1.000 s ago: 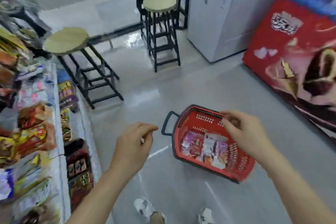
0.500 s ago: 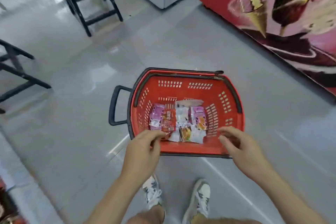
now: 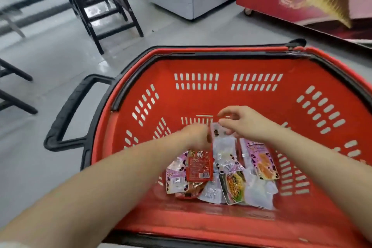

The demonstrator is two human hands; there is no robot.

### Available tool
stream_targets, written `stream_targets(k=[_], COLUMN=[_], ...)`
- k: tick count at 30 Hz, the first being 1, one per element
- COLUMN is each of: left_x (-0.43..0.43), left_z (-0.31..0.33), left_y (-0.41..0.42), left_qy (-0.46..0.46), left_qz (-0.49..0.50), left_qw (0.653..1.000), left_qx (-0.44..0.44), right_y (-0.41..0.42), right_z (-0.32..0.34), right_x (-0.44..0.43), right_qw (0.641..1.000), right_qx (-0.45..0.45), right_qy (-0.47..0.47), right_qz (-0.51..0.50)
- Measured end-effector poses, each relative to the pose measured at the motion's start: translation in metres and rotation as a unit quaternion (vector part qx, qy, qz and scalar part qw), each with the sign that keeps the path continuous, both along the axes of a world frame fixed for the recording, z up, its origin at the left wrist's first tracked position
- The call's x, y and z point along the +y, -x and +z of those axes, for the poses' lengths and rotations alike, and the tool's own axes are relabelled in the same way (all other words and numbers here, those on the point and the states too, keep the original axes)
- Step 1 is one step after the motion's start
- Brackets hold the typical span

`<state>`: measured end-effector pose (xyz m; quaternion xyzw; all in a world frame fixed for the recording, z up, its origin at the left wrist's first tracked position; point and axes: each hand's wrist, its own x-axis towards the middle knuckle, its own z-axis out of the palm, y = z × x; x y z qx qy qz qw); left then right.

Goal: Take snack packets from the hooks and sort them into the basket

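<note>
The red shopping basket (image 3: pixel 251 66) stands on the grey floor, its black handle (image 3: pixel 67 115) jutting out to the left and a loose heap of snack packets (image 3: pixel 231 185) on its bottom. Down inside, the left hand (image 3: pixel 198 137) grips the top of a red packet (image 3: pixel 199 167). Just to its right, the right hand (image 3: pixel 247 125) pinches the top edge of a clear silvery packet (image 3: pixel 224 149), with a purple packet (image 3: pixel 259 159) lying beside it.

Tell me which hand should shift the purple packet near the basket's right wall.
Right, probably: the right hand sits just beyond the purple packet on that side, while the left hand grips the red packet and would have to cross.
</note>
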<state>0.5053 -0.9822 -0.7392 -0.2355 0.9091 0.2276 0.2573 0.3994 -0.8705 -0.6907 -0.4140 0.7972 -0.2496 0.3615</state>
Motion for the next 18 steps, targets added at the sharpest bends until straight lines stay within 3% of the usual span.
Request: stream_targets(k=[4,7,11,18], left_x=[0.014,0.037,0.043,0.013], left_z=[-0.068,-0.097,-0.107,-0.025], left_y=[-0.014,-0.034,-0.041,0.006], left_qy=[0.048,0.077,0.158,0.172], left_qz=[-0.048,-0.056,-0.095,-0.136], left_qw=[0.982,0.970,0.965,0.976], left_qx=[-0.174,-0.224,-0.189,-0.004], right_y=[0.011,0.018,0.014,0.016], right_z=[-0.042,-0.052,-0.061,-0.048], right_x=[0.022,0.032,0.033,0.030], right_qw=[0.994,0.994,0.995,0.996], right_qx=[0.028,0.030,0.022,0.052], right_qy=[-0.099,-0.105,-0.099,-0.060], right_qz=[0.044,0.030,0.014,0.051])
